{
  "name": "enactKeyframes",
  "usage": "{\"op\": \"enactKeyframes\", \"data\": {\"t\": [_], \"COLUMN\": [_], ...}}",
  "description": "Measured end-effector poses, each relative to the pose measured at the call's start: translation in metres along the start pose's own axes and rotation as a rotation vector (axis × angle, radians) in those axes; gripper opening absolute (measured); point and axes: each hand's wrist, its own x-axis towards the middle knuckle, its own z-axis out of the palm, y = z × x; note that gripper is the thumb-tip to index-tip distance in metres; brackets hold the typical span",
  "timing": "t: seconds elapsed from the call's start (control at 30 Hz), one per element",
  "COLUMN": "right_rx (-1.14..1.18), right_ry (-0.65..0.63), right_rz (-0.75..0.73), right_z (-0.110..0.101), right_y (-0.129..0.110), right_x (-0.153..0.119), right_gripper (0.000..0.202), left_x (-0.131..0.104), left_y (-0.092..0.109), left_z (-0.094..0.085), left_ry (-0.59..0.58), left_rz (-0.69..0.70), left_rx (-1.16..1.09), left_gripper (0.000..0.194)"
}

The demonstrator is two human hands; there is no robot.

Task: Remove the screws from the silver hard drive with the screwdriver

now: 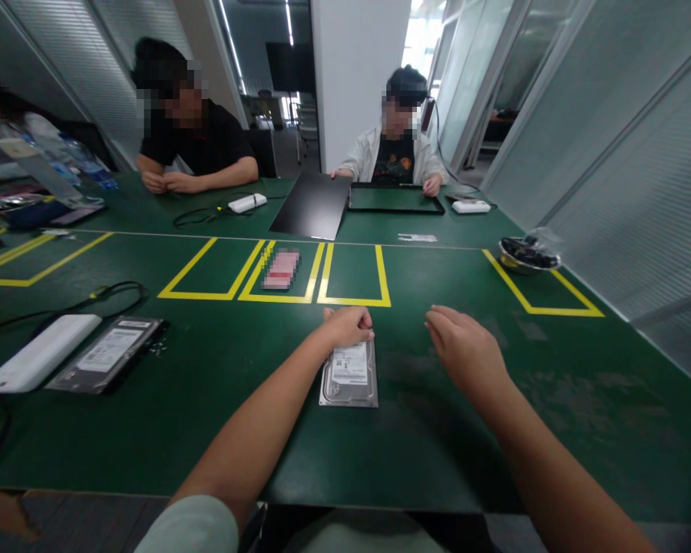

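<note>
A silver hard drive [354, 382] with a white label lies flat on the green table in front of me. Its far end is covered by my left hand [348, 329], whose curled fingers and thumb close around that edge. My right hand [466, 346] hovers over the table to the right, apart from the drive. Its fingers are bunched together, and anything between the tips is too small or hidden to make out. To the left, a second hard drive [112, 352] lies beside a white power bank [43, 353], with small screws [159, 347] scattered nearby.
Yellow tape outlines [354, 301] mark the table, one around a pink item [281, 269]. A metal bowl [528, 265] of dark parts stands at the right. Across the table, one person handles a black panel [314, 203] and frame [397, 198]; another sits with hands together. Cables [120, 288] lie left.
</note>
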Motion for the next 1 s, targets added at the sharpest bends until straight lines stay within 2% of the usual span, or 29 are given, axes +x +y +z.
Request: {"op": "enactKeyframes", "data": {"t": [0.2, 0.5, 0.77, 1.0], "right_rx": [-0.092, -0.054, -0.046, -0.041], "right_ry": [-0.037, -0.111, -0.216, -0.212], "right_rz": [0.098, 0.101, 0.109, 0.12], "right_z": [0.032, 0.064, 0.063, 0.057], "right_y": [0.009, 0.013, 0.015, 0.015], "right_x": [-0.019, -0.032, -0.036, -0.036], "right_gripper": [0.026, 0.028, 0.027, 0.028], "left_x": [0.0, 0.0, -0.001, -0.007], "left_y": [-0.001, -0.002, 0.001, 0.009], "left_z": [0.002, 0.002, 0.002, -0.001], "left_ry": [0.003, 0.008, 0.013, 0.045], "left_rz": [0.001, -0.003, -0.019, -0.013], "left_rx": [-0.005, 0.013, 0.029, 0.07], "left_gripper": [0.02, 0.02, 0.021, 0.023]}}
